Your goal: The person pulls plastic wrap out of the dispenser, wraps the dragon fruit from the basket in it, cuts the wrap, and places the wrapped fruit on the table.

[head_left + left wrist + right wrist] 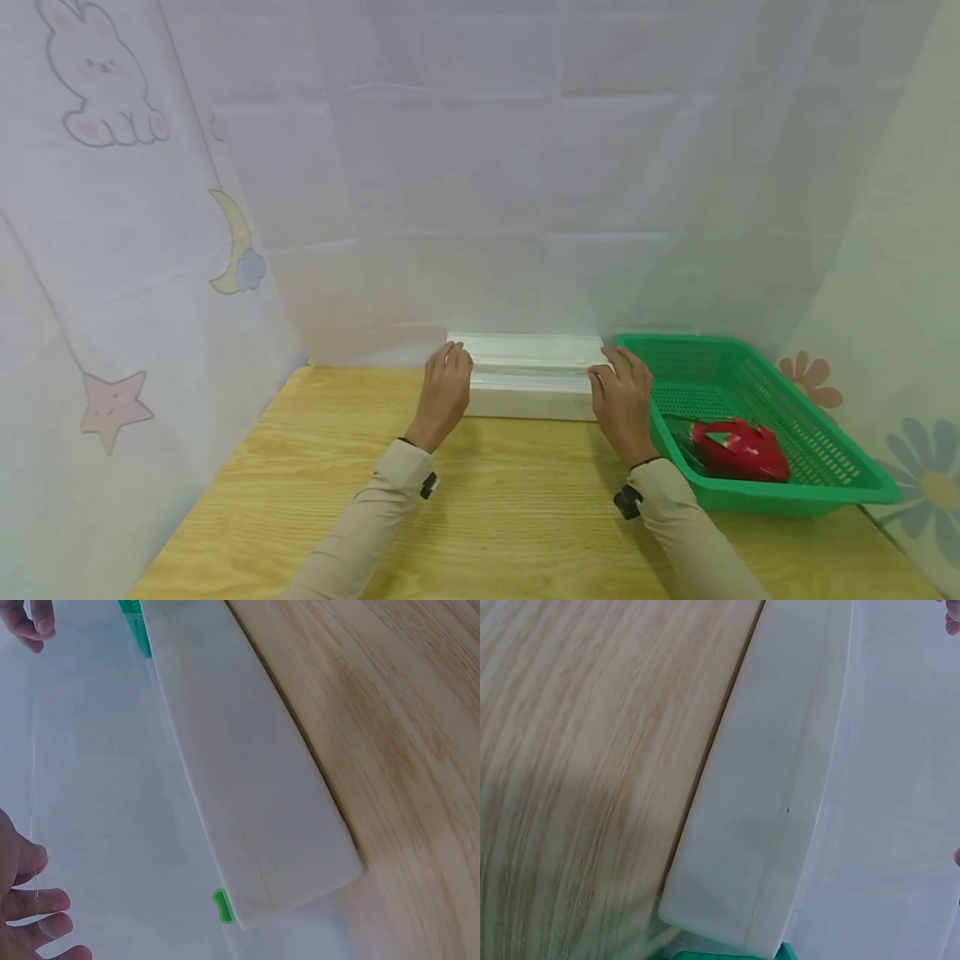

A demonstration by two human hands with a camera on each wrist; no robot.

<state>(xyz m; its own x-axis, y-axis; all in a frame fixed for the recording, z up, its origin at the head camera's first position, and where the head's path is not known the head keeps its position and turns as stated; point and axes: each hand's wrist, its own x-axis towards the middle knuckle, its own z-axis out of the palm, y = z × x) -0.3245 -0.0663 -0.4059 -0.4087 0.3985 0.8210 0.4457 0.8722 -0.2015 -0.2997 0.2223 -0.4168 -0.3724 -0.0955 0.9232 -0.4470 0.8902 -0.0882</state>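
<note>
Clear film (pixel 528 377) stretches across the top of a long white box (pixel 532 405) near the far edge of the worktop (pixel 510 517). Nearest to the head camera, two beige sleeves (pixel 352 525) reach in from below, with a small black device (pixel 627 502) at each wrist. Yellowish wood grain shows between the forearms. On the right, a green basket (pixel 780 497) pushes its near rim forward; in it lie a glossy red object (pixel 742 454) with pointed flaps and, just left of that, some dark green strands (pixel 684 429).

Past the cuffs, the left hand (pixel 446 387) is at the box's left end. Its grip is narrow, pinching the film's edge between thumb and fingers, as the left wrist view shows. The right hand (pixel 624 396) mirrors it at the right end, beside the basket; its grip is narrow too, thumb and fingers closed on the film, though the right wrist view catches only a scrap of it. A small green tab (pixel 223 906) shows at the box's left end. Beyond the film runs a flat white panel (pixel 525 348), and behind everything hangs a creased pale backdrop (pixel 480 183).
</note>
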